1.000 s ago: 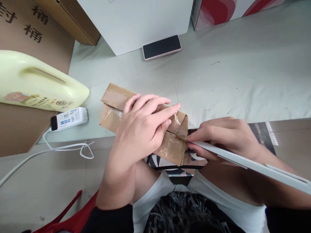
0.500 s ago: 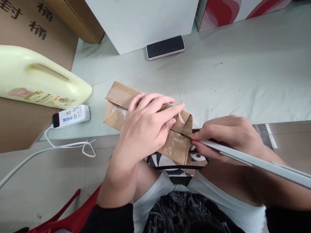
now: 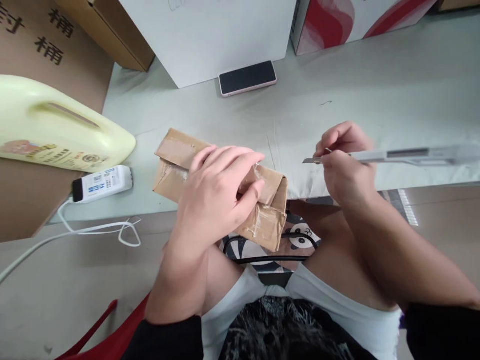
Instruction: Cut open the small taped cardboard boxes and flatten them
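Note:
My left hand [image 3: 219, 192] lies over a small taped cardboard box [image 3: 264, 225], its fingers curled on the top and gripping it at the table's front edge. Strips of clear tape show on the box, and a slit runs along its top seam, partly hidden under my hand. To the right, apart from the box, my right hand [image 3: 347, 162] is closed around a utility knife [image 3: 408, 155]. The short blade points left, toward the box, and the long grey handle extends to the right, blurred at its end.
On the covered table [image 3: 375, 90], a phone [image 3: 247, 78] lies before a white box [image 3: 217, 40]. A red-and-white box [image 3: 330, 25] stands behind. At left are a yellow jug [image 3: 63, 120], a white power adapter [image 3: 107, 182] with its cable, and large cartons [image 3: 86, 60].
My right hand has lifted the knife away from the box's seam, up and to the right, turning it so the blade shows. My left hand stays on the box.

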Demonstrator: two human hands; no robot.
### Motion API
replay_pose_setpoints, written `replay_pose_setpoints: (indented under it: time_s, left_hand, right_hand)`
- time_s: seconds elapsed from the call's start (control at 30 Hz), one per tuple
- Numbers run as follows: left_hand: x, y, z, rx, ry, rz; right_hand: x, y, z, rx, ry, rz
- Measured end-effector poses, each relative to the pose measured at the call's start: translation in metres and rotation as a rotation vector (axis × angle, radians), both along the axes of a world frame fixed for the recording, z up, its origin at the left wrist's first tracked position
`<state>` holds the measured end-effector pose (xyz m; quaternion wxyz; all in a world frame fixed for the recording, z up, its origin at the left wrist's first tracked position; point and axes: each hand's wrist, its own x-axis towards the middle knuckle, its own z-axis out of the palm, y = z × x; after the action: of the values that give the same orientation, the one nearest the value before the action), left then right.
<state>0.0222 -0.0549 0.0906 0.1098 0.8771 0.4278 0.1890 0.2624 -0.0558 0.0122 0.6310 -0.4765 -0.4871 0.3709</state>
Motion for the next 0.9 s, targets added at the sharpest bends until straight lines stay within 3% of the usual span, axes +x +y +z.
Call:
replay_pose_setpoints:
  time_s: [0.17,0.3,0.4,0.5,0.67,0.8,0.9]
  left_hand:
    - [-0.001,0.001,-0.001,0.043,-0.085,-0.001]
    - [-0.003,0.001,-0.003,0.085,-0.221,0.021]
    - [-0.005,0.002,-0.006,0.128,-0.353,0.038]
    - [-0.012,0.003,-0.009,0.170,-0.516,0.066]
    - [-0.033,0.005,-0.012,0.242,-0.679,0.119]
    - [-0.039,0.005,-0.012,0.198,-0.739,0.261]
    - [-0.038,0.007,-0.013,0.186,-0.780,0.320]
  right_hand:
    - [0.001,0.012,-0.003,-0.378,0.056,-0.046]
    - [0.000,0.017,-0.002,-0.609,-0.358,-0.079]
    - [0.000,0.021,-0.004,-0.576,-0.741,-0.113]
    - [0.000,0.024,-0.009,-0.554,-0.948,-0.105]
    - [0.002,0.025,-0.018,-0.549,-1.089,-0.048]
    - [0.004,0.025,-0.022,-0.568,-1.161,-0.077]
    - [0.001,0.019,-0.016,-0.381,-1.107,-0.113]
